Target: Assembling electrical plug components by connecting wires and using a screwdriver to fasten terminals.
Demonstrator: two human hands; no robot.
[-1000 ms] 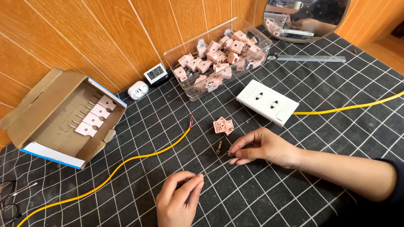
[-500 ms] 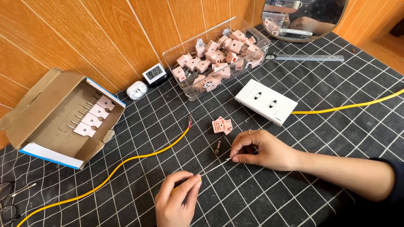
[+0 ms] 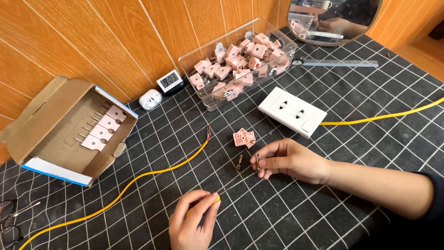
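Note:
My right hand [image 3: 289, 160] rests on the black grid mat [image 3: 323, 213] and pinches a small metal prong [image 3: 257, 162] upright between thumb and fingers. A second metal prong [image 3: 239, 162] lies on the mat just left of it. An opened pink plug [image 3: 243, 137] lies a little beyond them. My left hand [image 3: 190, 222], near the mat's front edge, is closed around a small yellow-handled tool [image 3: 215, 200], of which only the yellow end shows. A yellow cable [image 3: 152, 173] with a stripped end runs between the hands and the box.
A clear tub [image 3: 203, 99] of pink plugs stands at the back. Nearby are a white double socket [image 3: 292, 112] with its own yellow cable [image 3: 379, 118], a cardboard box [image 3: 51, 134] holding pink plugs at left, a small clock [image 3: 169, 81], a white case [image 3: 151, 99], a mirror [image 3: 333, 21], a ruler [image 3: 340, 63] and glasses [image 3: 11, 222].
My right hand has lifted and turned the metal prong upright. The thin shaft seen between the two hands earlier no longer shows; my left hand has barely moved.

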